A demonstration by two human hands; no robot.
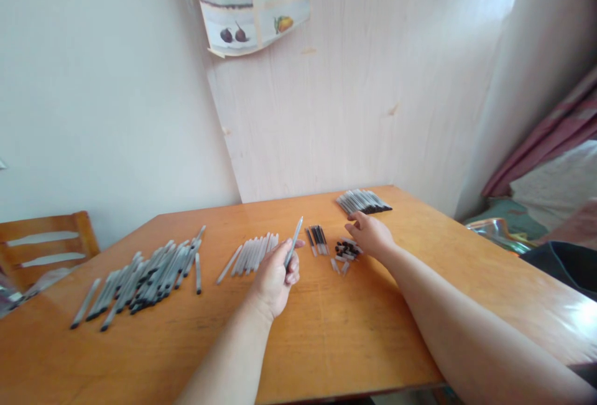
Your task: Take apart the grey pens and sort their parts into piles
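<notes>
My left hand [276, 274] is wrapped round a slim pen [295, 240], whose pointed end sticks up and away from me. Just right of it lie several dark refills [318, 240] in a row. My right hand [370, 234] reaches over the table with thumb and fingers apart, and nothing shows in it. Below its fingers is a small heap of black and clear pen caps [347, 249]. Beyond the fingertips rests a pile of pens with black ends [364, 201]. Pale clear pen barrels [252, 254] lie side by side left of my left hand.
A large loose pile of grey pens with black ends [149, 274] covers the left of the wooden table [326, 343]. A wooden chair [46, 246] stands at the left. Fruit pictures [254, 4] hang on the wall. At the right are a dark bag-like item [559, 268] and a pink curtain [536, 144].
</notes>
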